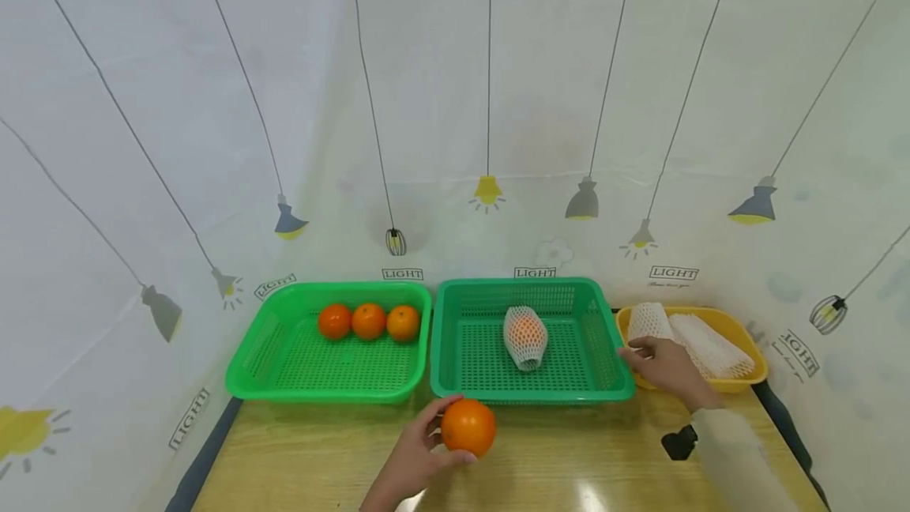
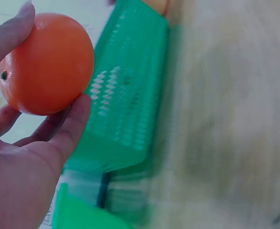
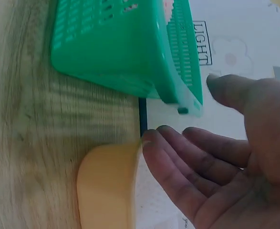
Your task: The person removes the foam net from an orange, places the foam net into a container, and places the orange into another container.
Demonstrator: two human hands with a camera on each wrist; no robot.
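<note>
An orange [image 1: 468, 427] is held between the thumb and fingers of my left hand [image 1: 419, 453], above the table in front of the dark green basket. The left wrist view shows the orange [image 2: 51, 64] with its small green stem mark, gripped from the side. My right hand [image 1: 668, 368] hovers at the near left edge of the yellow basket [image 1: 757, 354], beside the dark green basket's right rim; its fingers are loosely bent with nothing between them in the right wrist view. White foam net sleeves [image 1: 711, 344] lie in the yellow basket.
Inside the dark green basket [image 1: 533, 397] lies one fruit in a foam net [image 1: 526, 338]. To its left, a bright green basket [image 1: 320, 396] holds three oranges [image 1: 369, 321] along its back. A patterned cloth [image 1: 455, 101] hangs behind the wooden table [image 1: 540, 464].
</note>
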